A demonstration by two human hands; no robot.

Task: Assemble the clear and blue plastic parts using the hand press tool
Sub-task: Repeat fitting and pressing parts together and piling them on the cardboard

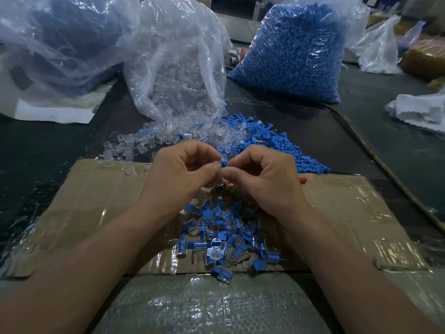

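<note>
Fingertips of your left hand (178, 169) and right hand (262, 174) pinch one small blue part (224, 163) between them, above the cardboard (96, 201). Your other fingers curl loosely and both wrists angle inward. One heap of joined pieces (224, 237) lies below your hands. Beyond sit two loose piles, clear parts (134, 143) and blue parts (284, 150), in front of two full bags, the clear bag (178, 61) and the blue bag (296, 51).

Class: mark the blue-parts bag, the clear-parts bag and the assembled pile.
blue-parts bag (296, 51), head view, middle of its front.
clear-parts bag (178, 68), head view, its lower front.
assembled pile (216, 237), head view, the pile's centre.
</note>
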